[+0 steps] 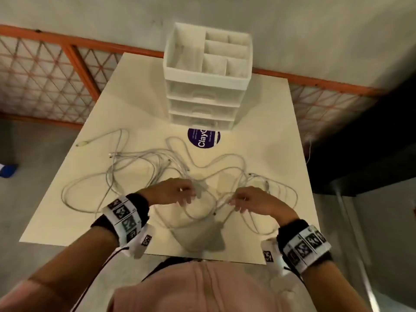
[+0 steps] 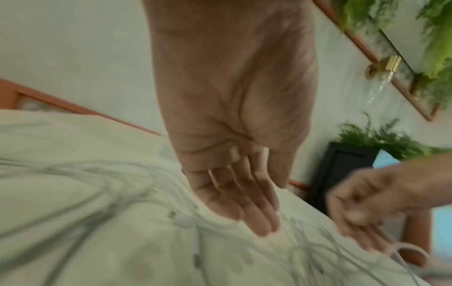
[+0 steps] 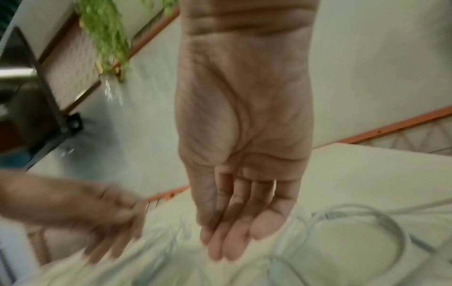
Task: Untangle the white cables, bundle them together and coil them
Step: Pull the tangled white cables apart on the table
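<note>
Head view shows the pale counter [image 1: 258,122] with a white drawer organiser [image 1: 206,75] at its far side and a purple round sticker [image 1: 203,138] just before it — nearer, the white cables [image 1: 157,163] sprawl in a loose, tangled spread across the middle. Over the near part of that tangle, the left hand [image 1: 171,191] hangs with its grip loose, fingers straight in the wrist view. The right hand [image 1: 254,200] has fingers extended too — a cable strand lies at its fingertips, but whether it is pinched I cannot tell.
</note>
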A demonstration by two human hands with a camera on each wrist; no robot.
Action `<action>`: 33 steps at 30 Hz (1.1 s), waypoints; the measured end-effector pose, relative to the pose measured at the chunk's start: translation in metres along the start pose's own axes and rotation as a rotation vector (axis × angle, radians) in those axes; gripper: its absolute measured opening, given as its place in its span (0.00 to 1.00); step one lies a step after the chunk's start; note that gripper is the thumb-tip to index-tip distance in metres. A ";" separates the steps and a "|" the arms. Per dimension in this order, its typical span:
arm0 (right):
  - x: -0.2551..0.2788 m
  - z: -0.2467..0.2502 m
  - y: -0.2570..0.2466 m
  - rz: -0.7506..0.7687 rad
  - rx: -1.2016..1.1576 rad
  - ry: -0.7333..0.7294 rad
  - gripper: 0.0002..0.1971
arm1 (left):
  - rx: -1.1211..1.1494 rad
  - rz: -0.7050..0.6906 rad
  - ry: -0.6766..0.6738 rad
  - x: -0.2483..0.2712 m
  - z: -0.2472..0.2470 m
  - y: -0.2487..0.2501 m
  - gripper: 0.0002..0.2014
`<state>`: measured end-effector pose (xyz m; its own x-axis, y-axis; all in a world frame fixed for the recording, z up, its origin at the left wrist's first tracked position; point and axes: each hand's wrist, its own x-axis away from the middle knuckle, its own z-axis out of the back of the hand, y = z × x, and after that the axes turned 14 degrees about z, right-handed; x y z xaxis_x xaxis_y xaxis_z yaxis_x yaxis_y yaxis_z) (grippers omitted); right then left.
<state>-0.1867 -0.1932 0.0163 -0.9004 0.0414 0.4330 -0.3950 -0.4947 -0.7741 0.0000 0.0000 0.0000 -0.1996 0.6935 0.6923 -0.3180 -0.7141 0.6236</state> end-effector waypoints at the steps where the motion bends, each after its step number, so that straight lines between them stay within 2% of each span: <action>1: -0.014 -0.003 0.009 0.025 0.061 0.047 0.03 | 0.004 -0.047 0.045 -0.015 -0.006 0.004 0.07; 3: -0.031 -0.009 0.014 0.050 0.203 0.097 0.05 | -0.027 -0.086 0.073 -0.031 -0.017 0.020 0.05; 7: -0.049 -0.027 0.027 0.028 0.483 0.034 0.09 | -0.255 -0.107 0.045 -0.057 -0.051 0.034 0.08; 10: -0.051 -0.028 0.034 0.061 0.624 0.027 0.07 | -0.269 -0.087 0.084 -0.065 -0.066 0.034 0.11; 13: -0.042 -0.019 0.031 0.117 0.509 0.163 0.06 | -0.194 -0.159 0.187 -0.067 -0.069 0.033 0.09; 16: -0.036 0.001 0.016 0.205 0.310 0.310 0.03 | -0.022 -0.290 0.400 -0.061 -0.052 0.045 0.09; 21: -0.040 0.037 -0.023 0.348 -0.012 0.419 0.04 | 0.154 -0.443 0.607 -0.047 -0.005 0.078 0.08; 23: -0.043 0.048 -0.030 0.327 -0.087 0.371 0.05 | 0.229 -0.453 0.755 -0.039 0.012 0.091 0.08; 26: -0.045 0.051 -0.022 0.278 -0.064 0.219 0.03 | 0.442 -0.457 1.006 -0.021 0.050 0.102 0.10; 30: -0.041 0.054 0.002 0.267 -0.059 0.244 0.04 | 0.707 -0.520 1.084 -0.004 0.085 0.091 0.09; 33: -0.043 0.061 0.007 0.217 0.024 0.170 0.04 | 0.978 -0.550 1.023 0.003 0.084 0.085 0.10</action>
<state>-0.1396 -0.2509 0.0204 -0.9819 0.0767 0.1729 -0.1871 -0.5279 -0.8284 0.0499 -0.0665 0.0858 -0.9331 0.3594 0.0150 0.0744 0.1520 0.9856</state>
